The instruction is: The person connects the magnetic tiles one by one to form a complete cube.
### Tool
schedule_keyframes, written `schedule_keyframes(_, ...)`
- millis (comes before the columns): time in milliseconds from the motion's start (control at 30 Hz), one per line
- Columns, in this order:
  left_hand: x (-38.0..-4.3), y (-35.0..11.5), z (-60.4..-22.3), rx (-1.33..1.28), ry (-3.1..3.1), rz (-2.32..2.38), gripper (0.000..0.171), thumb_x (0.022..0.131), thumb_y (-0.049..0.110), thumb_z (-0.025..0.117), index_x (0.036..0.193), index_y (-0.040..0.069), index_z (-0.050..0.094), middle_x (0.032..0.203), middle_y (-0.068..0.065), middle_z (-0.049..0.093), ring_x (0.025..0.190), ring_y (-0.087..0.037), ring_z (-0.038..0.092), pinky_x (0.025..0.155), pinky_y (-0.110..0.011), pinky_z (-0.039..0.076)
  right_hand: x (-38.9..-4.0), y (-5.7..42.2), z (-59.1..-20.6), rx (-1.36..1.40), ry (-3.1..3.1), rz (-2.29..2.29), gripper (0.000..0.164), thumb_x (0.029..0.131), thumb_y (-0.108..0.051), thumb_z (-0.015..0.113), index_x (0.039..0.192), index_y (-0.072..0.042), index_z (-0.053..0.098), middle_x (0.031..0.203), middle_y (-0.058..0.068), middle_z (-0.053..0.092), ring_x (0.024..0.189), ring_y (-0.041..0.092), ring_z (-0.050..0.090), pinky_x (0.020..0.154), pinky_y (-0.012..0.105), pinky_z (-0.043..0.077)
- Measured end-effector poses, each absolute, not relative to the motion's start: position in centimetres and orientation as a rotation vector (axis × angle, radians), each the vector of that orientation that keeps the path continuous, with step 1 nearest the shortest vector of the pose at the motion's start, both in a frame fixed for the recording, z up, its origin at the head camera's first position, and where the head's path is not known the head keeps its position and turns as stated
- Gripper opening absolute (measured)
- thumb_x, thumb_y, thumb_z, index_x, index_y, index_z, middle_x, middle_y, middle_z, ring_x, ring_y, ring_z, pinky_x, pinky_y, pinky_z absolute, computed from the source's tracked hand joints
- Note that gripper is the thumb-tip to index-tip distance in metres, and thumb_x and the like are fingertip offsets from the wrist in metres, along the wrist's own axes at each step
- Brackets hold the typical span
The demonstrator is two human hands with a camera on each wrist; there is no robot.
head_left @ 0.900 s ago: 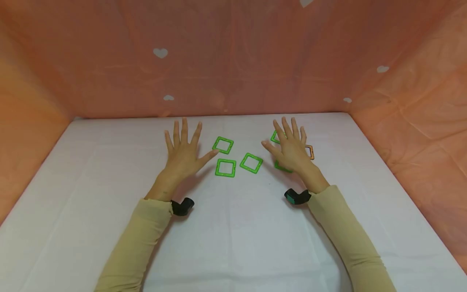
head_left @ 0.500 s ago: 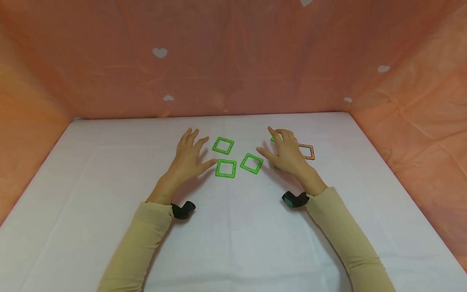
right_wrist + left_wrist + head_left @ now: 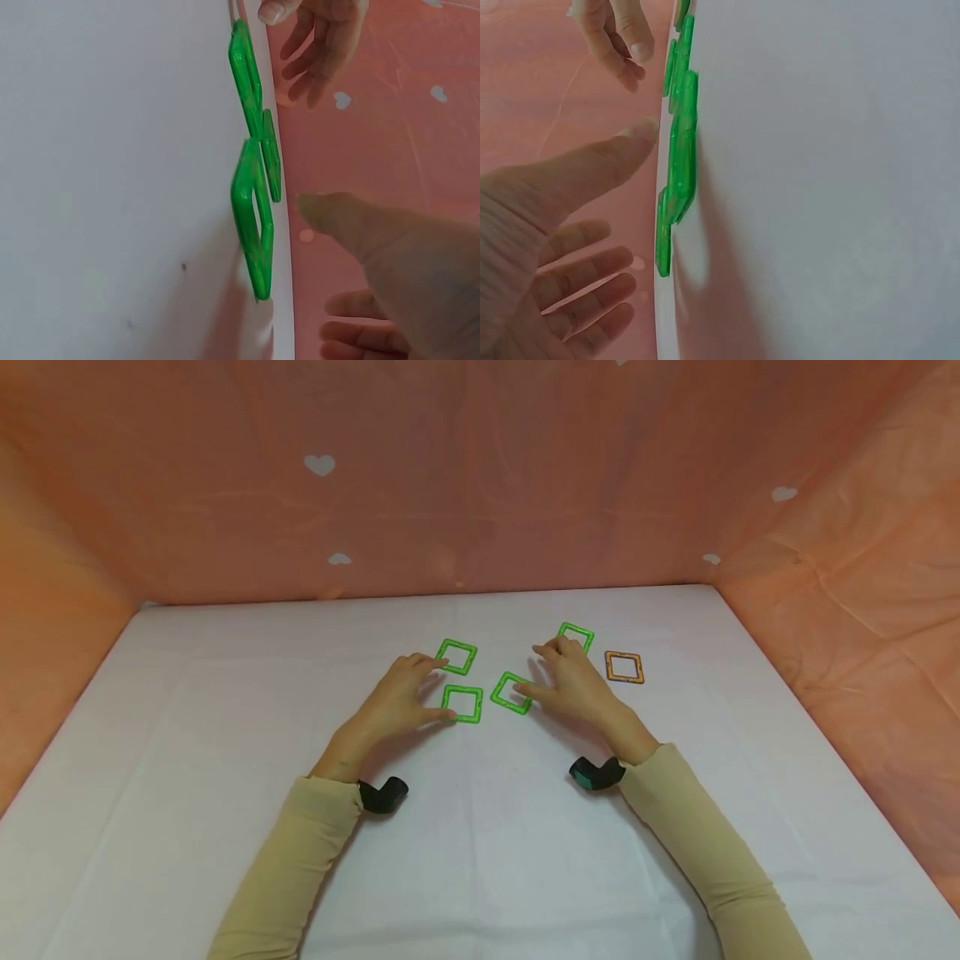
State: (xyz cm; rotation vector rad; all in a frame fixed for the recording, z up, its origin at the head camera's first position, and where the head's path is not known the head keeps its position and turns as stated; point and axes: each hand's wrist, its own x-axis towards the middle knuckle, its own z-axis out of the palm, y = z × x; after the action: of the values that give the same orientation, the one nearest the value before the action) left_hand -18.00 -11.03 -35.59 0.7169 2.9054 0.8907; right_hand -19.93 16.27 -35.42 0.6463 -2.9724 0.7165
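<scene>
Several square green plastic frames, like magnetic building tiles, lie on the white cloth. My left hand is beside the back-left green frame and the front-left green frame; its thumb and fingertips overlap their edges in the head view. The left wrist view shows its fingers relaxed, apart from the green frames. My right hand hovers with its thumb over the middle green frame and its fingers by the back-right green frame. Nothing is between its fingers. Another green frame is hidden beneath it.
An orange square frame lies right of my right hand. White cloth covers the table. Orange fabric walls with pale hearts rise at the back and the right. Each wrist wears a small black camera.
Both hands, spread flat with fingers pointing forward earlier, have turned inward with fingers bent and moved toward the middle frames. The orange frame has come fully into view. The frames stay put.
</scene>
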Motion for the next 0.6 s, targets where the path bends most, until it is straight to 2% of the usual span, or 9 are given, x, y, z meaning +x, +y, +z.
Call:
schedule_keyframes(100,-18.0,-10.9,-35.7,0.712,2.888,0.863,0.075,0.074,0.028,0.083,0.136,0.000,0.051,0.130,-0.019,0.054,0.125,-0.036,0.044,0.108,-0.047,0.033,-19.8,16.1,-35.6,0.675,-2.972,0.689,0.070,0.086,-0.038,0.071,0.135,0.007,0.049,0.125,0.021,0.049,0.115,0.032,0.046,0.100,0.043,0.040)
schedule_keyframes(333,-17.8,-10.8,-36.0,0.755,2.878,0.837,0.064,0.075,0.026,0.083,0.125,-0.005,0.058,0.119,-0.018,0.059,0.117,-0.034,0.051,0.105,-0.046,0.037,-19.7,15.7,-36.0,0.716,-2.981,0.696,0.066,0.085,-0.038,0.072,0.131,0.006,0.054,0.121,0.020,0.051,0.112,0.030,0.048,0.097,0.043,0.043)
schedule_keyframes(600,-17.8,-10.7,-35.9,0.735,2.842,0.881,0.057,0.074,0.023,0.083,0.119,-0.005,0.063,0.115,-0.016,0.061,0.111,-0.032,0.055,0.101,-0.045,0.040,-19.9,15.1,-36.4,0.738,-3.010,0.705,0.063,0.085,-0.042,0.072,0.126,0.004,0.058,0.118,0.016,0.054,0.106,0.027,0.050,0.093,0.041,0.044)
